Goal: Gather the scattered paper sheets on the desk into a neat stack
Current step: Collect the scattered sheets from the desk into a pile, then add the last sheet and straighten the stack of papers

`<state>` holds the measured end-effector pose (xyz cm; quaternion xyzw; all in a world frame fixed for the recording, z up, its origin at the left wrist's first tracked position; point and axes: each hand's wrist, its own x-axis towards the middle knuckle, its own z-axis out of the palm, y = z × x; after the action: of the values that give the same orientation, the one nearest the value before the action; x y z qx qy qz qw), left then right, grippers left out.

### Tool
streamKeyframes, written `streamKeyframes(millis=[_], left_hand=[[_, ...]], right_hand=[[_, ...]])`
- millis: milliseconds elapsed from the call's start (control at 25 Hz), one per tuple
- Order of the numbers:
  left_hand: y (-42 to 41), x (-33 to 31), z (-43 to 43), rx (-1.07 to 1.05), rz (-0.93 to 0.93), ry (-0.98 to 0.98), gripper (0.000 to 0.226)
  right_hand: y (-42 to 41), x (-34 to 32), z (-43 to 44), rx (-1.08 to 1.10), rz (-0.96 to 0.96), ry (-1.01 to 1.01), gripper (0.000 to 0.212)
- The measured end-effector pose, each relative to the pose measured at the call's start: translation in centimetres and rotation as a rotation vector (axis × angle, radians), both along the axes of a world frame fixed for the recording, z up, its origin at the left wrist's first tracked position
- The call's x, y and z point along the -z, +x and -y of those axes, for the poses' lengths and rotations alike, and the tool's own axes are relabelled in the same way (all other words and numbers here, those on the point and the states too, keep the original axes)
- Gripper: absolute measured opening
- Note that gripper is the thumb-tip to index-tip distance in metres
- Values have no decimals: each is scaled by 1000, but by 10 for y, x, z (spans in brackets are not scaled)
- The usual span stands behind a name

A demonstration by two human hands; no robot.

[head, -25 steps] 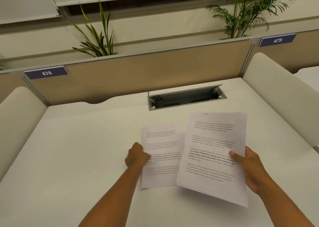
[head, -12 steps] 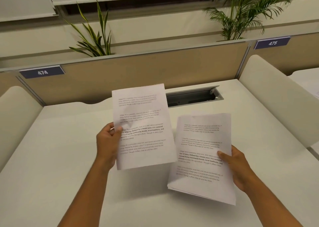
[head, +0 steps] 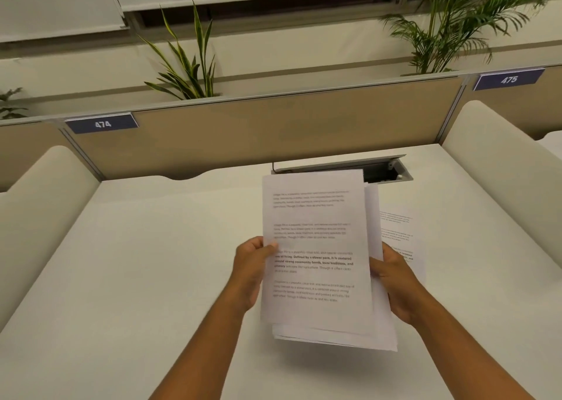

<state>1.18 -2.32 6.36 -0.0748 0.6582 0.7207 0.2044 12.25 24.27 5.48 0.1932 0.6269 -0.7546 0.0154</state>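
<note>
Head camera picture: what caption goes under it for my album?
Both hands, left hand and right hand, hold a paper stack above the desk.

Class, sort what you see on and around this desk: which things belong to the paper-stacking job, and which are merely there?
Job: held stack of sheets; loose sheet on the desk; left hand; right hand.

Merely there: cable box; plants; number signs.

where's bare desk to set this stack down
Left: the wide bare desk between the left divider and the left hand. Also the near strip under the stack. Crowded right: a loose sheet lies behind the right hand, below the cable tray.
</note>
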Motion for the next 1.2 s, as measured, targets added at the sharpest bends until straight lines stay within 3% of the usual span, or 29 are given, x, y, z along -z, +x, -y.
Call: streamKeyframes(millis=[200, 320, 440, 680, 920, 1200], left_hand=[[8, 6, -10, -25, -57, -119, 14], [13, 4, -11, -85, -147, -160, 27], [17, 0, -9, -67, -223, -202, 49], [13, -10, -1, -172, -411, -210, 16], [27, -23, 9, -241, -585, -118, 23], [33, -23, 14, -275, -596, -44, 25]], right_hand=[[-8, -8, 7, -39, 0, -9, 22], [-11, -6, 8, 2, 33, -64, 47], [-14, -2, 12, -21, -50, 43, 25], [-26, -10, 31, 55, -229, 268, 28], [-35, -26, 61, 106, -310, 267, 31], [-31, -31, 71, 133, -358, 307, 28]])
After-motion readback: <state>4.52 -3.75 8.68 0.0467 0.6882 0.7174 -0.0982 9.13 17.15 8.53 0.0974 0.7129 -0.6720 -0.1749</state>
